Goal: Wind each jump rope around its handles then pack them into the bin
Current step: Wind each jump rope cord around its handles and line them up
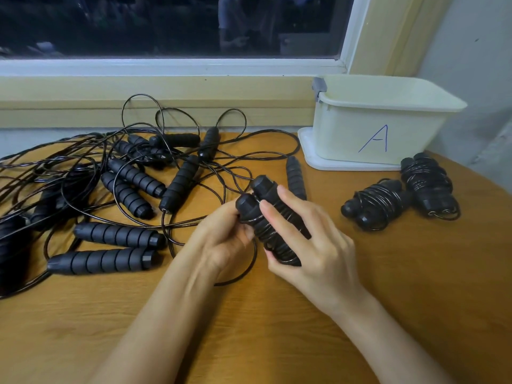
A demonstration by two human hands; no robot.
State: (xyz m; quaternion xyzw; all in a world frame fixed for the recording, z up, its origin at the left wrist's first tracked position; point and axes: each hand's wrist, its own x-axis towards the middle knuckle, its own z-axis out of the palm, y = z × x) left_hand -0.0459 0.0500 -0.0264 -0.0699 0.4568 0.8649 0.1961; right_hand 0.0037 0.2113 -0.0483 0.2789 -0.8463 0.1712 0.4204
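Note:
Both hands hold one pair of black foam jump-rope handles (260, 195), laid side by side with thin black cord wound round them. My left hand (224, 236) grips the pair from the left. My right hand (313, 245) holds it from the right, fingers stretched over the coils and thumb underneath. A loose loop of cord (243, 273) hangs below the handles onto the table. Two wound bundles (376, 203) (428, 184) lie to the right. The cream bin (382, 120) marked "A" stands at the back right.
A tangle of several unwound ropes and handles (124, 184) covers the left half of the wooden table (249, 328). The bin sits on its white lid (313, 153). A window sill and dark window run along the back; a wall is at right.

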